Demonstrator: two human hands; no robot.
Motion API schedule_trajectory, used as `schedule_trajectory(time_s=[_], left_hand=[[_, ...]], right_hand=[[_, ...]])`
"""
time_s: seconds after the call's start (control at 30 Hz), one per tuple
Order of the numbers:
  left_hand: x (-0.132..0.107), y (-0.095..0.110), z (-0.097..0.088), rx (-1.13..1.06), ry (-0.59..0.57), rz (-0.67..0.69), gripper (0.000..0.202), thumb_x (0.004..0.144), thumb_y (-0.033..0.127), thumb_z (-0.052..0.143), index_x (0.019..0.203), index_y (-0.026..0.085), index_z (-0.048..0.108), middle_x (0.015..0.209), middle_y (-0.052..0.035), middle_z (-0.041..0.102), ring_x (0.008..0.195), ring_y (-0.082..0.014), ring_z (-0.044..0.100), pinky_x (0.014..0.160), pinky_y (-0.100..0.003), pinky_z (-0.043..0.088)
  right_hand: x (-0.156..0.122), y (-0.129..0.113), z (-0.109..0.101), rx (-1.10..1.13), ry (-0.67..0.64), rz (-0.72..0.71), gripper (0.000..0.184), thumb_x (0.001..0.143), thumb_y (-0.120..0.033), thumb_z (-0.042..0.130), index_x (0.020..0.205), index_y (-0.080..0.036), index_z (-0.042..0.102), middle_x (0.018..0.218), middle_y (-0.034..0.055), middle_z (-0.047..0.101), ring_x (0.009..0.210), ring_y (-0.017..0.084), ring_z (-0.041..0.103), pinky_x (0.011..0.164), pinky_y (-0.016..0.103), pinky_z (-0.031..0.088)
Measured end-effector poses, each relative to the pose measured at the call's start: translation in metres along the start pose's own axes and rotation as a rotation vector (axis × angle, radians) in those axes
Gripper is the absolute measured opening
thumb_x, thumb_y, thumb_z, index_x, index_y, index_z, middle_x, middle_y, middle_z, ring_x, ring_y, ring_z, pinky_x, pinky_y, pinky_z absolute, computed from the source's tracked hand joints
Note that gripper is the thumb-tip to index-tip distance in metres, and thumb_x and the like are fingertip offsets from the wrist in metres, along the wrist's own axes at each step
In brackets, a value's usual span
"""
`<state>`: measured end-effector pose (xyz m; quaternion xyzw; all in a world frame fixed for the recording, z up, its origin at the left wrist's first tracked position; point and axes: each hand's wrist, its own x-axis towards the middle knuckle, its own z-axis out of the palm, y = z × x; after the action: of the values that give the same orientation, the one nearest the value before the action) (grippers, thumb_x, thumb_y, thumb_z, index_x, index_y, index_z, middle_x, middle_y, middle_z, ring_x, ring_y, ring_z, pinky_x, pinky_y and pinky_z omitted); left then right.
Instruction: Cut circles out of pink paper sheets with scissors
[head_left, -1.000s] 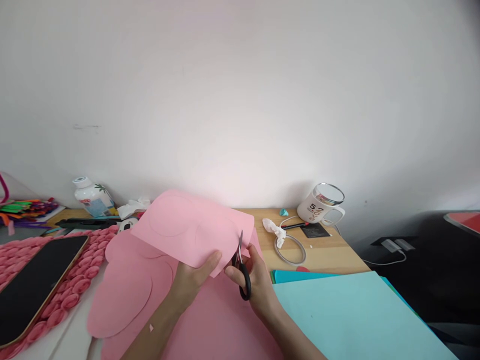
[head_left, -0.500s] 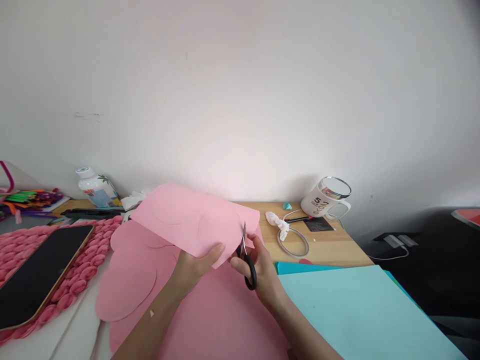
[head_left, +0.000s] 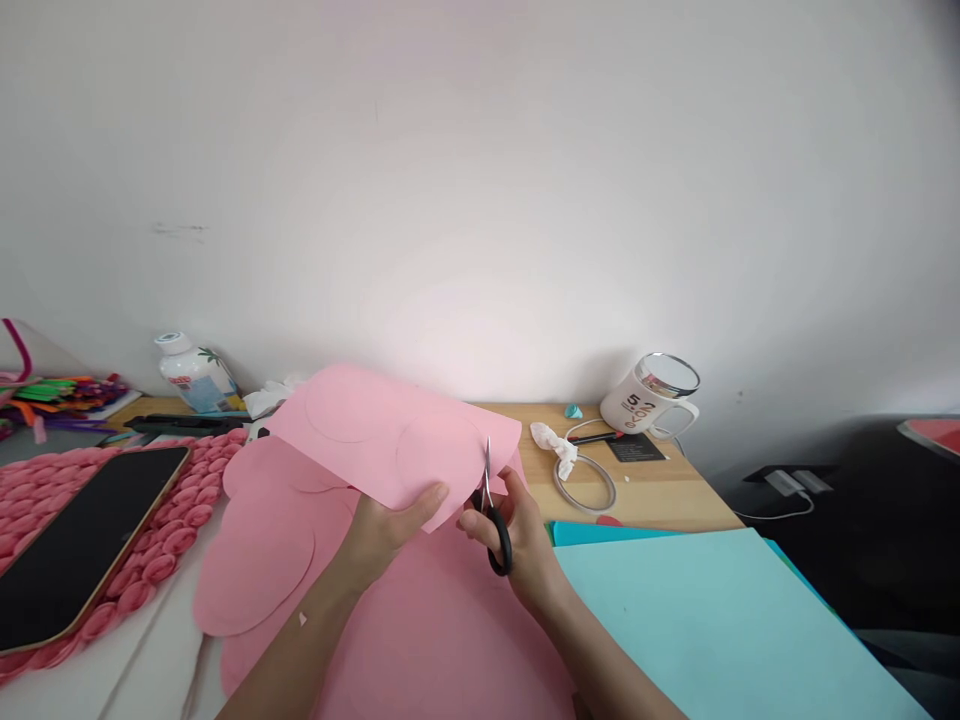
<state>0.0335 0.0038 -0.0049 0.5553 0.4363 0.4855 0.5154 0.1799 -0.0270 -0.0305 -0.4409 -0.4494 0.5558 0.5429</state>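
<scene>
My left hand (head_left: 386,530) grips the near edge of a pink paper sheet (head_left: 382,440) with faint circles drawn on it, thumb on top, lifting it off the table. My right hand (head_left: 517,535) is closed through the black handles of a pair of scissors (head_left: 491,510). The blades point up and bite into the sheet's right edge. More pink sheets (head_left: 420,640) with rounded cut edges lie flat under both hands.
A light blue sheet (head_left: 705,630) lies at the right. A black tablet (head_left: 75,545) rests on a pink knitted mat (head_left: 169,530) at the left. At the back stand a white mug (head_left: 649,400), a coiled cable (head_left: 585,480), a crumpled tissue (head_left: 551,445) and a bottle (head_left: 191,372).
The scissors have advanced slightly into the sheet's right edge. Both hands and the sheet sit a little higher and further right in view.
</scene>
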Motion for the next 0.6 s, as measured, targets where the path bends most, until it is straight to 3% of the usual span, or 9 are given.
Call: schedule_trajectory(time_s=[0.43,0.6], left_hand=[[0.0001,0.0,-0.0037,-0.017,0.003,-0.027,0.043,0.065,0.033,0.072,0.105,0.018,0.063,0.098,-0.0092,0.071,0.099,-0.0281,0.062,0.085,-0.039,0.051],[0.0016,-0.0031,-0.0078,-0.051,-0.059,-0.015,0.031,0.07,0.031,0.069,0.097,0.018,0.065,0.094,-0.0075,0.071,0.094,-0.0261,0.063,0.08,-0.036,0.052]], right_hand=[[-0.0027,-0.0029,-0.0002,-0.136,0.039,0.029,0.056,0.068,-0.046,0.068,0.108,-0.018,0.04,0.058,-0.0041,0.054,0.055,0.014,0.045,0.048,0.023,0.032],[-0.0025,-0.0042,0.0004,-0.155,0.042,0.049,0.059,0.066,-0.046,0.068,0.109,-0.018,0.039,0.056,-0.0038,0.056,0.053,0.014,0.048,0.047,0.024,0.035]])
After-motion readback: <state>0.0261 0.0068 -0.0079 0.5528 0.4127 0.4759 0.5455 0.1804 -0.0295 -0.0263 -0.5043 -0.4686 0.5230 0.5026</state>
